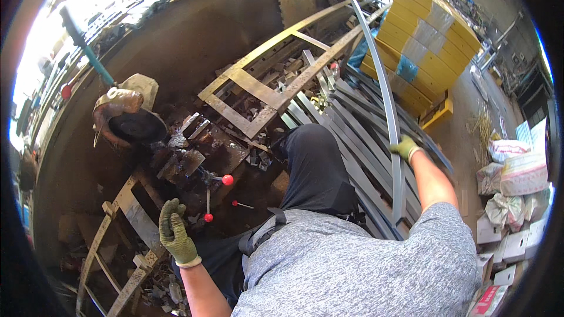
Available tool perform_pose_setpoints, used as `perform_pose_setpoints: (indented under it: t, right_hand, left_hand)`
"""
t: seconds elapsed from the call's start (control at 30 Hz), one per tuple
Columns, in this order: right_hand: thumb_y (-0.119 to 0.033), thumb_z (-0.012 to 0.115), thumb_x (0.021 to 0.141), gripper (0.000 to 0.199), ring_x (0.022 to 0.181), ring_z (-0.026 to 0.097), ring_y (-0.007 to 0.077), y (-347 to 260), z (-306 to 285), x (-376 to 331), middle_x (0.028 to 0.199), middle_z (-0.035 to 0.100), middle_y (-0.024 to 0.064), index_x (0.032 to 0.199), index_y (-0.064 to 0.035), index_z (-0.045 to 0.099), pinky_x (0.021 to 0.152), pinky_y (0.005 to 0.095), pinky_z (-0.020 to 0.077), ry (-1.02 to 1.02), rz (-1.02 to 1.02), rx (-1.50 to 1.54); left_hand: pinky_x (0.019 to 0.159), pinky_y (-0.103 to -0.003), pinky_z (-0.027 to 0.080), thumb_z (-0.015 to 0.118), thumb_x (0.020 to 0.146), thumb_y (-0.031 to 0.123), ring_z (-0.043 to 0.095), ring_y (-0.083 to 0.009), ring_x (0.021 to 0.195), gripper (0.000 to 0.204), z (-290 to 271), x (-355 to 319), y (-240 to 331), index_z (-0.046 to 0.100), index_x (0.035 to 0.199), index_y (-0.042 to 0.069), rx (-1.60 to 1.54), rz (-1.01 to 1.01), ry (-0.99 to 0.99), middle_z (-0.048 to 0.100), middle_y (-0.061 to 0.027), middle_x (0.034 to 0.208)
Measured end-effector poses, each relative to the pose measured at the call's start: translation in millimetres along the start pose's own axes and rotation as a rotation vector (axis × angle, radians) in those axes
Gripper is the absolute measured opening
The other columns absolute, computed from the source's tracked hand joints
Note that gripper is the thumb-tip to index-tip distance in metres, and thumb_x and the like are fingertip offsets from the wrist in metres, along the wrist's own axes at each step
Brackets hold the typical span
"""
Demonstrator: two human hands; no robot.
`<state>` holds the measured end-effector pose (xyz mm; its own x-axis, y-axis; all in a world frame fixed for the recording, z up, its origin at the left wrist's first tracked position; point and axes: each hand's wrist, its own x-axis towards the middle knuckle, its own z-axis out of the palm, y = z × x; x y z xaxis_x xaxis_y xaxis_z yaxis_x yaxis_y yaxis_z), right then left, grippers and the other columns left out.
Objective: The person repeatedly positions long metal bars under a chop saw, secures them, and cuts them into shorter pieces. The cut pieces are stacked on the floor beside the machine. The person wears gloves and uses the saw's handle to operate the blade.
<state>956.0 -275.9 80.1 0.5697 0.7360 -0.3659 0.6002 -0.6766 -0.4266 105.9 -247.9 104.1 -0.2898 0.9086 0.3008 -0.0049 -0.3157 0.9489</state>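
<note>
My right hand (405,148), in a green work glove, is wrapped round a long grey metal bar (385,88). The bar runs from beside my right shoulder up toward the far right, above a pile of similar bars (346,120). My left hand (178,233), gloved too, is raised at the lower left with its fingers up and slightly bent, and nothing shows in it. Ahead of it stands a cut-off saw (126,114) with a dark round blade and a teal handle (97,66). The saw's clamp carries levers with red ball knobs (228,179).
A rusty metal frame (252,85) reaches from the saw toward the far right, with scrap offcuts below it. Another frame (120,199) stands at the lower left. Yellow stacked boxes (423,41) rise at the far right. Sacks (523,170) and white cartons (511,246) line the right side.
</note>
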Motion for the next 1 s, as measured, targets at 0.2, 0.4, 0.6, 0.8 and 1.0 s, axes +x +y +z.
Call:
perform_pose_setpoints:
  t: [0.2,0.4,0.6,0.8,1.0]
  right_hand:
    - [-0.04,0.101,0.076,0.102,0.14,0.076,0.0443,108,136,-84,0.15,0.075,0.033,0.158,0.0053,0.061,0.121,0.0478,0.0596,0.048,0.17,-0.077]
    - [-0.035,0.095,0.081,0.103,0.148,0.071,0.0432,145,216,-72,0.156,0.072,0.0326,0.166,0.0064,0.055,0.126,0.0464,0.0563,-0.042,0.281,0.124]
    - [-0.043,0.097,0.084,0.121,0.16,0.062,0.0432,72,212,84,0.173,0.061,0.0337,0.179,0.0089,0.042,0.134,0.0454,0.048,0.079,0.223,0.331]
    - [-0.035,0.096,0.084,0.109,0.156,0.066,0.042,15,198,203,0.167,0.066,0.0335,0.174,0.006,0.05,0.132,0.0459,0.0501,0.257,0.215,0.438]
    - [-0.029,0.091,0.082,0.08,0.141,0.076,0.0437,35,238,210,0.148,0.078,0.0318,0.152,0.0022,0.07,0.121,0.0497,0.0589,0.245,0.242,0.256]
  left_hand:
    - [0.119,-0.04,0.062,0.063,0.124,0.008,0.078,-0.0239,0.131,0.038,26,-1,-8,0.069,0.16,-0.002,0.077,-0.072,-0.033,0.079,-0.0169,0.152]
    - [0.116,-0.039,0.063,0.064,0.124,0.008,0.079,-0.0239,0.131,0.038,48,-9,-9,0.069,0.16,0.0,0.222,-0.196,-0.049,0.079,-0.0169,0.153]
    - [0.117,-0.039,0.063,0.063,0.124,0.009,0.078,-0.0237,0.13,0.037,66,-8,-3,0.069,0.16,-0.001,0.247,-0.235,-0.051,0.079,-0.0169,0.151]
    - [0.113,-0.038,0.064,0.065,0.124,0.007,0.078,-0.0208,0.126,0.033,75,-10,6,0.072,0.153,-0.004,0.407,-0.2,-0.095,0.081,-0.0146,0.144]
    - [0.111,-0.037,0.064,0.065,0.123,0.007,0.078,-0.0201,0.123,0.034,84,-2,-7,0.072,0.154,-0.004,0.436,-0.252,-0.068,0.081,-0.0148,0.144]
